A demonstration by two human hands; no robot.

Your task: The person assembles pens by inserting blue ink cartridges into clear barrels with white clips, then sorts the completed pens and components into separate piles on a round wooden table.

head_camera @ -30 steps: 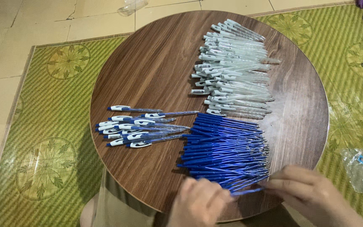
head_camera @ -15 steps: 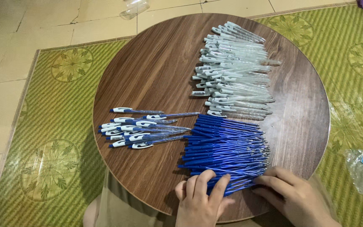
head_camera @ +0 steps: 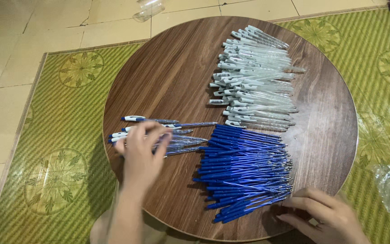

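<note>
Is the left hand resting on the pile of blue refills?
No, the left hand lies over the small group of assembled pens, while the blue refills sit to its right.

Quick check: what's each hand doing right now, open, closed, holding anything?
Left hand: open, over the finished pens; grip cannot be told.
Right hand: open, by the blue refills, holding nothing.

**One camera on my head, looking down at the round table**

My only view comes from the camera on my head, tilted steeply down onto the round wooden table (head_camera: pixel 168 77). I am at the table's near edge, close enough that it fills most of the picture. My left hand (head_camera: pixel 141 156) and right hand (head_camera: pixel 326 217) enter from below that edge. Beyond the table's far rim, green mat (head_camera: pixel 59 135) and tiled floor (head_camera: pixel 19 40) show. No second view shares this scene.
</note>
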